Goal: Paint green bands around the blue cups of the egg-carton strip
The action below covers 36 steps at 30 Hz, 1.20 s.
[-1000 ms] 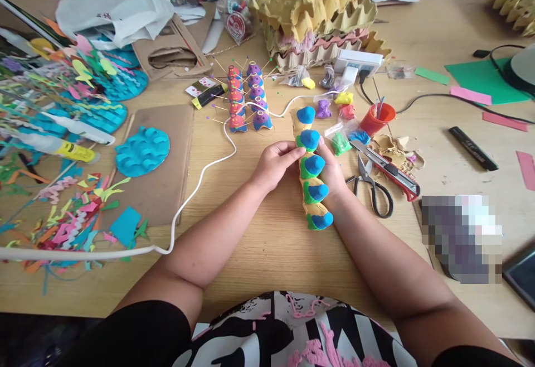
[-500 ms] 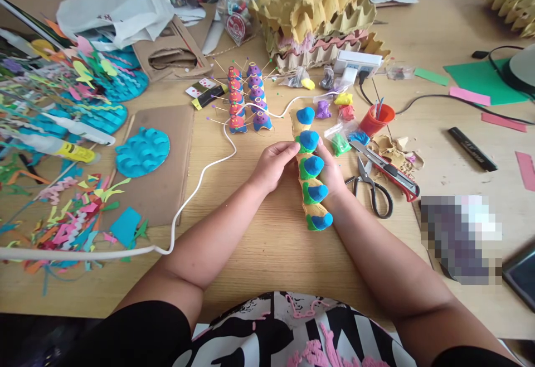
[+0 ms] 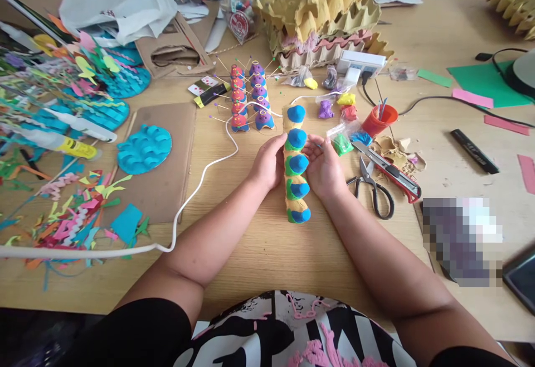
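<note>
An egg carton strip [image 3: 290, 180] stands out over the table in front of me, its row of bumps capped with blue clay [image 3: 297, 138] and green clay [image 3: 290, 167] on their sides. Bare yellowish carton shows between the bumps. My left hand [image 3: 270, 160] grips the strip's left edge, thumb along the side and the other fingers hidden behind it. My right hand [image 3: 326, 169] is at the strip's right side, palm turned inward, fingers loosely bent and thumb apart; its fingertips come close to the strip, and whether they touch it I cannot tell.
Finished clay-covered carton strips [image 3: 239, 99] with pins stand behind. Right of my hands lie scissors [image 3: 371, 186], a utility knife [image 3: 393, 172], bagged clay [image 3: 343, 141] and a red cup [image 3: 378, 121]. A white cable [image 3: 204, 172] crosses the left side near paper scraps [image 3: 79, 216]. Egg trays [image 3: 321, 15] are stacked behind.
The strip has shifted left and turned more upright. My right hand has come off its edge, its fingers now showing beside it, while my left hand keeps hold.
</note>
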### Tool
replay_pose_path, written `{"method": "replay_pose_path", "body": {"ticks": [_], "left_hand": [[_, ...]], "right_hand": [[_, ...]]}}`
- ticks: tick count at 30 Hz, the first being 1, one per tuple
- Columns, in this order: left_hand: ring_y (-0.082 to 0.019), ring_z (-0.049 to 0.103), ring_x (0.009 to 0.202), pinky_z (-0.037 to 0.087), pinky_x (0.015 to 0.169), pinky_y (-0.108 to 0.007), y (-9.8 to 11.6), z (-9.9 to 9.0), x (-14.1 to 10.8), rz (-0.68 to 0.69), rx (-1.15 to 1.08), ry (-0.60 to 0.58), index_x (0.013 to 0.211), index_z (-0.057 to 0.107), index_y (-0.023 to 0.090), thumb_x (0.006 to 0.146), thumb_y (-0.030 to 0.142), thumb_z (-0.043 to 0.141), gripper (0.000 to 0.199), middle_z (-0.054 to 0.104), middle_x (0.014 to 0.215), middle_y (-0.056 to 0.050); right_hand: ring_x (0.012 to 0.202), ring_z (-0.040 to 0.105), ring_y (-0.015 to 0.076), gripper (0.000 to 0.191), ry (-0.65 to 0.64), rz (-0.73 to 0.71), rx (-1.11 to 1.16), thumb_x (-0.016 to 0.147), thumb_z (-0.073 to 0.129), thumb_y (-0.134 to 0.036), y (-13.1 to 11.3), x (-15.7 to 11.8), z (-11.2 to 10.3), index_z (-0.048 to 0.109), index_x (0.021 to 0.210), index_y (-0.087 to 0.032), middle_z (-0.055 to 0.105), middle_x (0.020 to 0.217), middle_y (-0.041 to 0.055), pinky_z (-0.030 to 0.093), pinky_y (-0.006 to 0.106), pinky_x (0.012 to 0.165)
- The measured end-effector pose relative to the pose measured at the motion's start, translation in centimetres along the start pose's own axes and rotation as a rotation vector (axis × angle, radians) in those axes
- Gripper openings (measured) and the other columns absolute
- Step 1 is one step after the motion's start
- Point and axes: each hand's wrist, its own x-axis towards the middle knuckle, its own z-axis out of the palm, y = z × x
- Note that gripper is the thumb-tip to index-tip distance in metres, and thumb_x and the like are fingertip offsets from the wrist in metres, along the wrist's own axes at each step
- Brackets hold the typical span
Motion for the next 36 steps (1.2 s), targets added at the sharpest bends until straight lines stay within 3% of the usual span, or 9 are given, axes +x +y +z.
{"method": "replay_pose_path", "body": {"ticks": [3, 8, 12, 17, 22, 29, 36], "left_hand": [[-0.012, 0.065, 0.063, 0.053, 0.065, -0.026, -0.2, -0.2, 0.4, 0.213, 0.007, 0.002, 0.076, 0.068, 0.021, 0.088, 0.048, 0.088, 0.036, 0.071, 0.07, 0.004], [-0.011, 0.062, 0.067, 0.052, 0.068, -0.027, -0.4, -0.6, 0.6, 0.332, 0.062, 0.02, 0.074, 0.067, 0.021, 0.087, 0.049, 0.089, 0.038, 0.068, 0.072, 0.004], [-0.011, 0.063, 0.069, 0.051, 0.071, -0.027, -0.2, -0.5, 0.6, 0.345, 0.094, 0.087, 0.076, 0.066, 0.022, 0.089, 0.05, 0.086, 0.038, 0.066, 0.071, 0.005], [-0.01, 0.063, 0.068, 0.051, 0.07, -0.025, 0.0, -0.4, 0.7, 0.339, 0.113, 0.117, 0.077, 0.067, 0.02, 0.092, 0.046, 0.084, 0.034, 0.068, 0.072, 0.004], [-0.012, 0.063, 0.065, 0.051, 0.064, -0.026, 0.1, -0.4, 0.7, 0.308, 0.112, 0.116, 0.074, 0.068, 0.02, 0.095, 0.041, 0.078, 0.031, 0.069, 0.071, 0.002], [-0.011, 0.059, 0.06, 0.049, 0.063, -0.026, 0.7, 0.1, 0.0, 0.284, 0.18, 0.153, 0.068, 0.066, 0.02, 0.098, 0.044, 0.08, 0.041, 0.066, 0.067, 0.003], [-0.011, 0.059, 0.062, 0.05, 0.064, -0.026, 1.0, 0.2, 0.1, 0.268, 0.167, 0.146, 0.069, 0.069, 0.019, 0.098, 0.044, 0.08, 0.04, 0.064, 0.066, 0.003]], "right_hand": [[0.083, 0.068, 0.0149, 0.028, 0.036, -0.166, -0.123, 0.093, 0.074, -0.052, 0.1, -0.3, -0.2, 0.069, 0.109, -0.029, 0.074, 0.086, -0.0028, 0.055, 0.031, 0.083], [0.084, 0.071, 0.0157, 0.032, 0.032, -0.254, -0.25, 0.089, 0.08, -0.043, 0.1, -0.9, -0.1, 0.053, 0.101, -0.03, 0.078, 0.084, -0.0048, 0.055, 0.034, 0.088], [0.083, 0.07, 0.0172, 0.036, 0.045, -0.259, -0.279, 0.085, 0.084, -0.052, -0.1, -0.7, 0.1, 0.057, 0.094, -0.029, 0.078, 0.084, -0.0018, 0.055, 0.034, 0.084], [0.073, 0.059, 0.0135, 0.043, -0.064, -0.175, -0.25, 0.076, 0.092, -0.058, -0.3, -0.5, 0.0, 0.063, 0.087, -0.028, 0.068, 0.079, -0.0035, 0.051, 0.031, 0.074], [0.076, 0.06, 0.0141, 0.046, -0.13, -0.151, -0.189, 0.073, 0.095, -0.06, -0.1, -0.6, 0.1, 0.064, 0.081, -0.027, 0.062, 0.073, -0.0049, 0.052, 0.03, 0.076], [0.08, 0.063, 0.0151, 0.038, -0.144, -0.231, -0.329, 0.077, 0.096, -0.052, 0.1, -0.9, 0.0, 0.068, 0.084, -0.027, 0.069, 0.083, -0.0032, 0.054, 0.031, 0.08], [0.081, 0.065, 0.0166, 0.041, -0.17, -0.258, -0.421, 0.076, 0.097, -0.059, -0.3, -1.3, 0.2, 0.072, 0.083, -0.028, 0.071, 0.085, -0.0018, 0.058, 0.033, 0.081]]}}
